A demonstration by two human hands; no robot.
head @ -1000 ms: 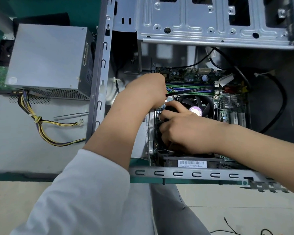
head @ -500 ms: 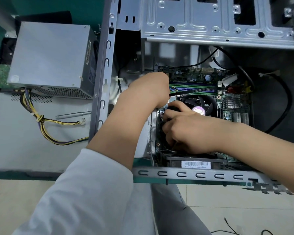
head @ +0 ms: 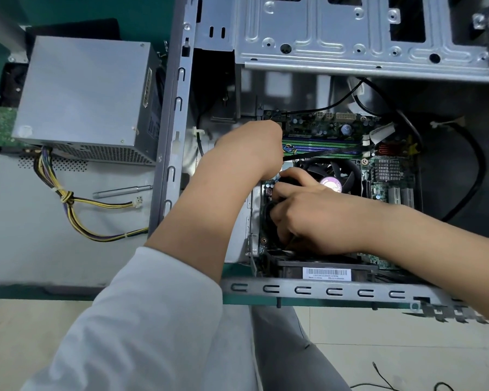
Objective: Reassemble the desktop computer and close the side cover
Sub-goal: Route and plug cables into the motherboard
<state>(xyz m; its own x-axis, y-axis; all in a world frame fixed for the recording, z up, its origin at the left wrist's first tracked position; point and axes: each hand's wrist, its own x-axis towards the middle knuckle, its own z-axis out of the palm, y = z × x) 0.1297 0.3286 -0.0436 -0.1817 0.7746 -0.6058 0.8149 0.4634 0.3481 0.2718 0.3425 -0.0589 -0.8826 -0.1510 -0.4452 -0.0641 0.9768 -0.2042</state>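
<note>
Green bench: boxy steel case [head: 333, 290], both hands [head: 308, 221] inside.

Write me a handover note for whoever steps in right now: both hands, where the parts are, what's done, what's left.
Left hand: inside the open case, at the motherboard's memory-slot edge; fingers hidden, grip unclear.
Right hand: curled on a black part beside the CPU fan.
Power supply: outside the case, resting on a grey panel, its cable bundle unplugged.
A metal rod-like tool lies beside it.
Done: motherboard and fan are in the case.
Left: finish at the fan, mount and connect the power supply, close the cover.
</note>
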